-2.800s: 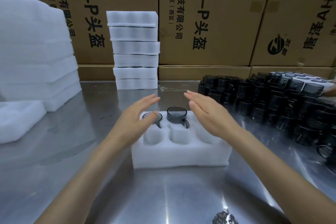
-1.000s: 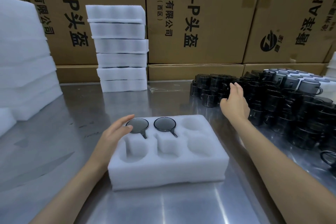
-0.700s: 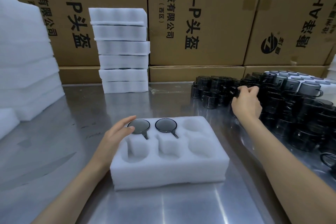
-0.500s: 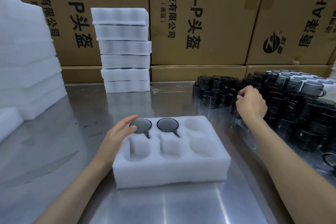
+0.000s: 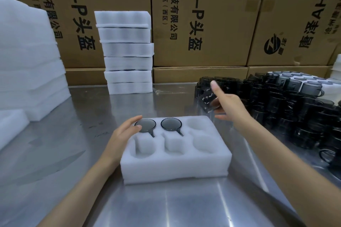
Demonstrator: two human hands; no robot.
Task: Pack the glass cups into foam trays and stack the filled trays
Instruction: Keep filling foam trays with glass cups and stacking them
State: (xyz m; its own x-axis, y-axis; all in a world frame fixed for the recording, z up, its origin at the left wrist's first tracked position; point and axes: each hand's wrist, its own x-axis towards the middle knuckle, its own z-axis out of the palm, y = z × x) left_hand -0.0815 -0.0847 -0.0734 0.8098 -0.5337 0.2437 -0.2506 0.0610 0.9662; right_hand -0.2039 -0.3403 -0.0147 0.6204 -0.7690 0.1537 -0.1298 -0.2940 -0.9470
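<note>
We are resting our left hand (image 5: 124, 134) with fingers straight against the left edge of the tray (image 5: 175, 164), fingertips touching the rim of the left cup (image 5: 145, 125), gripping nothing. The tray is sitting on the steel table (image 5: 73, 153) right in front of us, and two cups are sitting in its far row: the left cup and the middle cup (image 5: 171, 124) beside it; the other four pockets are showing bare foam. Above and right of the tray, our right hand (image 5: 227, 104) is gripping a dark cup (image 5: 209, 100) in the air, thumb raised, fingers curled round it. Farther right, the heap of cups (image 5: 295, 108) is crowding the table. Toward the back, a stack of trays (image 5: 127, 51) is standing against the cartons (image 5: 203, 14), and a pile of foam (image 5: 27, 61) is rising on the far left
</note>
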